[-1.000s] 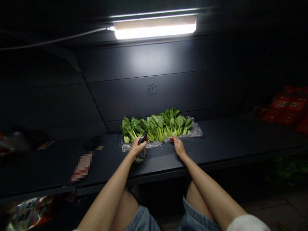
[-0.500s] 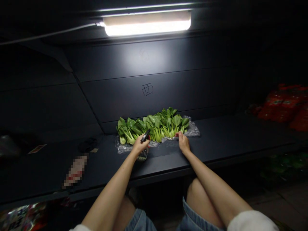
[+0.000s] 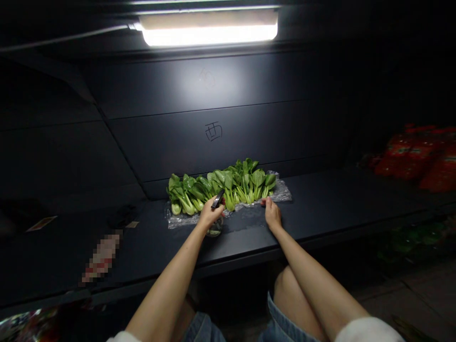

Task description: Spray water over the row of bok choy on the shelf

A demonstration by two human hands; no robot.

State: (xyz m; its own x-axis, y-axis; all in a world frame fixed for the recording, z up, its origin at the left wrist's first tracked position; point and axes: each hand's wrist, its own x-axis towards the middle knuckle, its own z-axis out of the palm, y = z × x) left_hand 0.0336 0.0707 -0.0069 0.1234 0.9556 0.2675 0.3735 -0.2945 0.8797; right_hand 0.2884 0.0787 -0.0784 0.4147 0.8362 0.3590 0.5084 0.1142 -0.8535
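Note:
My left hand (image 3: 211, 213) is closed around a spray bottle with a black trigger head (image 3: 217, 199). Its clear body (image 3: 215, 228) shows below the fingers, above the shelf's front. Just behind stands a row of green bok choy (image 3: 228, 185), leaves up and pale stems toward me, some leaves shiny. Clear plastic wrap (image 3: 181, 221) lies under and around the bunches. My right hand (image 3: 272, 213) is closed in front of the row's right end, with a small red bit at its fingertips that I cannot make out.
The dark shelf (image 3: 320, 204) runs left and right against a back panel with a written character. A lit lamp (image 3: 210, 33) hangs above. Red packages (image 3: 416, 156) stand at right; a small card (image 3: 132, 224) lies at left. Green items (image 3: 416, 240) sit lower right.
The view has shifted slightly, so the scene sits further left. Against the bok choy, my left hand with the spray bottle has moved a little right; my right hand has drawn slightly right and nearer.

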